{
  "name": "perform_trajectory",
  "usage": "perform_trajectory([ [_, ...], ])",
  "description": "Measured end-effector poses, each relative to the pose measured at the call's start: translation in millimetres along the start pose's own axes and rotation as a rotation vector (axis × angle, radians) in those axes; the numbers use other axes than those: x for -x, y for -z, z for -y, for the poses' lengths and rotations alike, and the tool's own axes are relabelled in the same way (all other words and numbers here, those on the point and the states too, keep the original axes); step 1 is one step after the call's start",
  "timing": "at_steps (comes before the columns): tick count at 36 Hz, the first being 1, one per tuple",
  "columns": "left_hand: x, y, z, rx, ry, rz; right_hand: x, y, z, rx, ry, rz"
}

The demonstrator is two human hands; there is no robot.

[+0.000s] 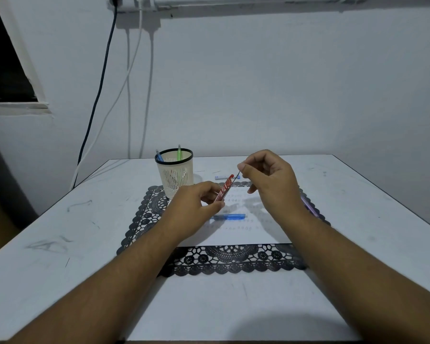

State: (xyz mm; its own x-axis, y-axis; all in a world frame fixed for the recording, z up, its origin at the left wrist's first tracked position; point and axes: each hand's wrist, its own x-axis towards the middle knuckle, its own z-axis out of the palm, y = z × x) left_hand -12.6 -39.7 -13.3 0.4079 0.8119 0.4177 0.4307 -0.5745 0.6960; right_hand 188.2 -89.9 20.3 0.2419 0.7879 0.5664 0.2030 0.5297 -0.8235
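My left hand (196,209) grips a slim red lead case (225,187), tilted up to the right above the paper. My right hand (268,180) pinches a thin dark lead (236,175) between thumb and forefinger; the lead's lower end sits at the mouth of the red case. A blue mechanical pencil (231,217) lies flat on the white sheet of paper (246,234) below my hands. A purple pencil (309,207) lies at the paper's right edge, partly hidden by my right wrist.
A black lace placemat (144,214) lies under the paper on the white table (85,244). A cream mesh pen cup (175,173) with a blue and a green pen stands at the mat's far left corner. A small blue-white case (221,178) lies behind my hands. Cables hang down the wall.
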Motion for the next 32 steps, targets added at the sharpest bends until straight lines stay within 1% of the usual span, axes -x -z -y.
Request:
perform_trajectory([
  [11, 1.1, 0.3, -2.6, -0.007, 0.0, 0.003, -0.3, 2.1, 8.3, -0.083, -0.03, -0.004],
  [18, 0.3, 0.1, -1.3, -0.006, -0.01, 0.006, 3.4, 0.4, 4.0, 0.041, 0.025, 0.037],
  [22, -0.1, -0.1, -0.4, -0.005, -0.009, 0.008, 5.3, 0.6, 3.9, 0.062, 0.024, 0.055],
  [32, -0.5, 0.2, 0.3, 0.002, 0.002, 0.012, 4.9, -1.3, 7.6, 0.131, 0.064, 0.027],
])
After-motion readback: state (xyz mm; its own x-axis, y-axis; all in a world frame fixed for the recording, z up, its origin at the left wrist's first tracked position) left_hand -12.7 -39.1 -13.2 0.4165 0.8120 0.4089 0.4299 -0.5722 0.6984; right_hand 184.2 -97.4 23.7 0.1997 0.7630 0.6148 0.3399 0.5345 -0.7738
